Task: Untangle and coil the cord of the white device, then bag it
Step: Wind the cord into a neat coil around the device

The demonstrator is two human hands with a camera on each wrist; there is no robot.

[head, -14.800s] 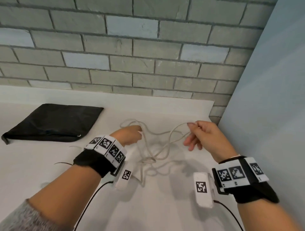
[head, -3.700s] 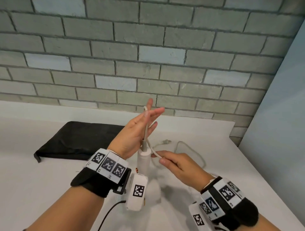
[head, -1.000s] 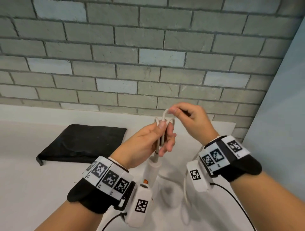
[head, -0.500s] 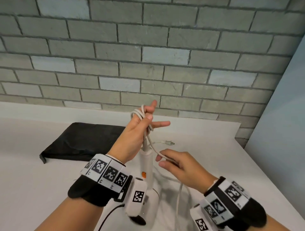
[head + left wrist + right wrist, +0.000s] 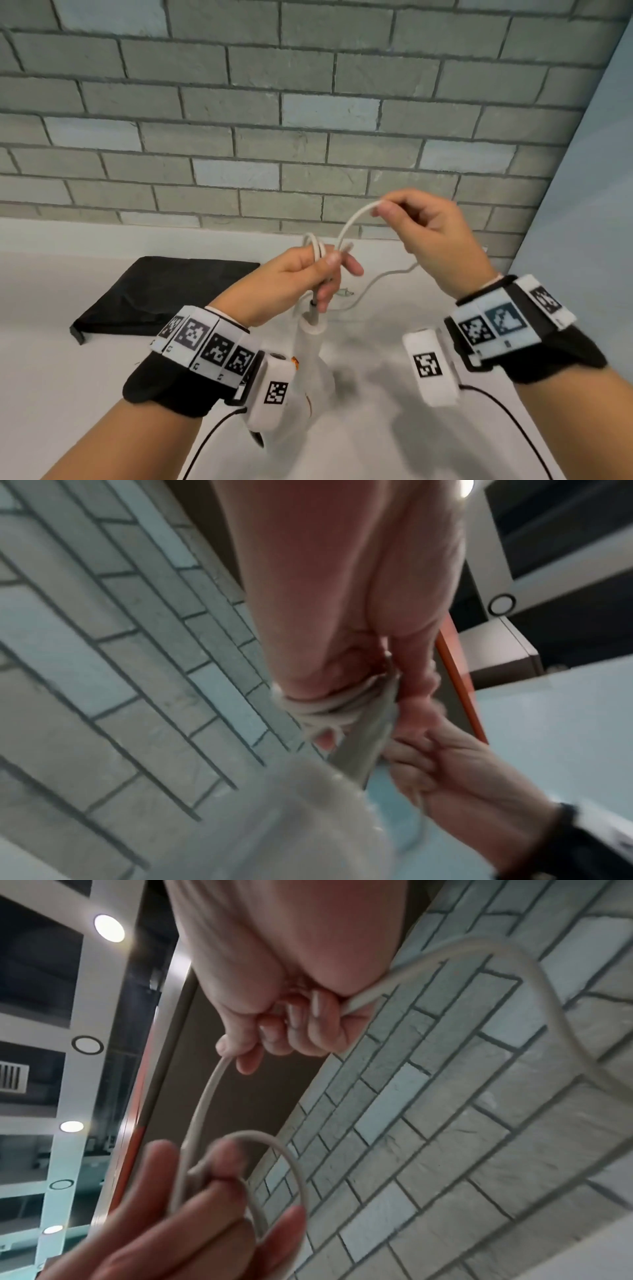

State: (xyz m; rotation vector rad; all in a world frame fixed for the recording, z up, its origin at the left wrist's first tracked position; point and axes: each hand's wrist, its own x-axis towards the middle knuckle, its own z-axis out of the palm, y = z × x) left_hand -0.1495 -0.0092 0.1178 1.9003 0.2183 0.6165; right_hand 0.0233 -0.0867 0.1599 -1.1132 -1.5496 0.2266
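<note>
While the head view hides them, left wrist view shows cord (image 5: 322, 710) loops wrapped round left hand (image 5: 301, 274) fingers; right hand (image 5: 431, 236) pinches cord; black bag (image 5: 164, 294) on white counter (image 5: 51, 359), brick wall (image 5: 274, 120).

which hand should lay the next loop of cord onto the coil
Right. The right hand already pinches the free cord above the coil, while the left hand is busy gripping the wound loops and the device.
</note>
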